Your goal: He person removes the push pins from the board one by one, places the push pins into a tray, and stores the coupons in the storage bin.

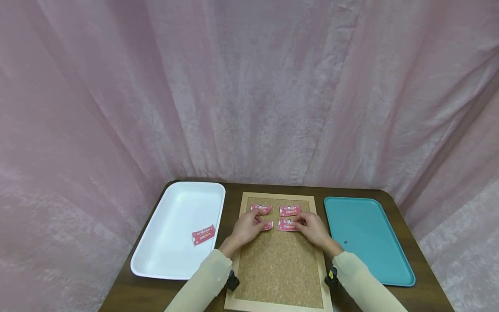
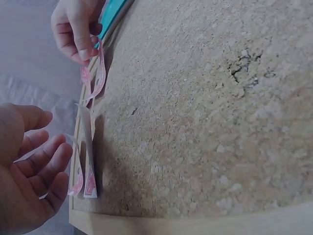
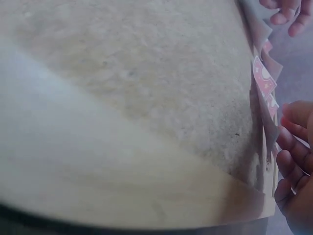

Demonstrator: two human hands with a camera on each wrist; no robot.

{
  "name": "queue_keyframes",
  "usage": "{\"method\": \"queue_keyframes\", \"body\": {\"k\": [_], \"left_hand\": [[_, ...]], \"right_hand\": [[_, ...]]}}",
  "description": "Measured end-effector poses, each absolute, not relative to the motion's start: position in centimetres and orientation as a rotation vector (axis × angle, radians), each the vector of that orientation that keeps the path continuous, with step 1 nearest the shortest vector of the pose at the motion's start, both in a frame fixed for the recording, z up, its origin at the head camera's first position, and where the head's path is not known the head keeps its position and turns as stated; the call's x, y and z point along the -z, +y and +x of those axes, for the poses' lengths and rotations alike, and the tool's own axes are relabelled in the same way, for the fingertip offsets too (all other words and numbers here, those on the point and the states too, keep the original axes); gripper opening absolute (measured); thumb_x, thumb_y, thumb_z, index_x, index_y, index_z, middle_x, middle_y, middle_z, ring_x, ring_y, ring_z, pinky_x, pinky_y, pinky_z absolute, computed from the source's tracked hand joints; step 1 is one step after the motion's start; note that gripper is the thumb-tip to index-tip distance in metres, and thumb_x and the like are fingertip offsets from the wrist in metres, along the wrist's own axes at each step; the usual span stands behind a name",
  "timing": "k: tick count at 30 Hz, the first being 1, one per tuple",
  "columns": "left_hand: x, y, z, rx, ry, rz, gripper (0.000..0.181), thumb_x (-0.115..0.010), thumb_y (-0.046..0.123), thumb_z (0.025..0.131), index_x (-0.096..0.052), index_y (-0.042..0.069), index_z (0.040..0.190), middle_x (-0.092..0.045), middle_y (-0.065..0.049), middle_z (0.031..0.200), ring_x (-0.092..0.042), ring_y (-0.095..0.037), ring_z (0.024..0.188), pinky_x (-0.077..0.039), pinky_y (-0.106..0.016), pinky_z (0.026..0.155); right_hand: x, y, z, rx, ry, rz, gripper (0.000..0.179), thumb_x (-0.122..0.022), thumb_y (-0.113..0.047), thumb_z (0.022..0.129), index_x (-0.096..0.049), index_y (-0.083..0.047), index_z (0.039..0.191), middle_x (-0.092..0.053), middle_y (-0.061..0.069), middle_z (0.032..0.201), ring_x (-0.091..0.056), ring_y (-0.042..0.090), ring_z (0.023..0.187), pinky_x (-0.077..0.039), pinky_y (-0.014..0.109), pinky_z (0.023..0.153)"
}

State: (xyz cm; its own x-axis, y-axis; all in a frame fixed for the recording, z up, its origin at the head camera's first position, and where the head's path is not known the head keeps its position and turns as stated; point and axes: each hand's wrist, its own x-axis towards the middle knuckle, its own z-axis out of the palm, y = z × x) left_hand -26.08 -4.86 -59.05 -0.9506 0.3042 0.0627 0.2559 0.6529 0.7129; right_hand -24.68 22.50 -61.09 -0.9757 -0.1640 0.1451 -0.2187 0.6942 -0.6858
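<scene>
Four... several pink coupons are fixed to a cork board [image 1: 280, 268] in two rows. My left hand [image 1: 247, 226] hovers over the lower left coupon [image 1: 268, 225] and partly covers it. Its fingers are loosely bent with nothing between them in the left wrist view. With its fingertips, my right hand [image 1: 312, 228] holds the right edge of the lower right coupon [image 1: 285, 224]. Above are an upper left coupon [image 1: 262, 208] and an upper right coupon [image 1: 290, 210]. The coupons curl away from the cork in both wrist views.
A white tray [image 1: 156, 234] stands on the left, with a loose coupon [image 1: 203, 235] inside. At the right lies a teal tray [image 1: 370, 234] bearing a small dark object [image 1: 345, 242]. The brown table [image 1: 132, 299] backs onto a pink curtain [image 1: 249, 95].
</scene>
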Motion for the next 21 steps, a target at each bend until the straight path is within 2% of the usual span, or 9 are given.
{"method": "queue_keyframes", "body": {"k": [12, 21], "left_hand": [[59.1, -3.5, -27.1, -1.191, 2.811, 0.575, 0.027, -0.075, 0.016, 0.096, -0.072, 0.004, 0.12, -0.072, 0.004, 0.091, -0.061, -0.007, 0.078, -0.051, -0.031, 0.071], [59.8, -2.2, -27.3, -1.162, 2.816, 0.592, 0.023, -0.074, 0.015, 0.096, -0.074, 0.008, 0.118, -0.07, 0.006, 0.087, -0.058, -0.003, 0.075, -0.05, -0.025, 0.07]], "right_hand": [[61.1, 22.0, -26.0, -1.199, -2.803, 0.326, 0.005, -0.075, -0.012, 0.097, -0.076, -0.01, 0.093, -0.07, -0.002, 0.085, -0.055, 0.012, 0.075, -0.047, 0.028, 0.067], [61.6, 21.6, -26.2, -1.17, -2.838, 0.275, 0.004, -0.076, -0.009, 0.096, -0.075, -0.011, 0.092, -0.07, -0.002, 0.083, -0.055, 0.012, 0.072, -0.047, 0.029, 0.066]]}}
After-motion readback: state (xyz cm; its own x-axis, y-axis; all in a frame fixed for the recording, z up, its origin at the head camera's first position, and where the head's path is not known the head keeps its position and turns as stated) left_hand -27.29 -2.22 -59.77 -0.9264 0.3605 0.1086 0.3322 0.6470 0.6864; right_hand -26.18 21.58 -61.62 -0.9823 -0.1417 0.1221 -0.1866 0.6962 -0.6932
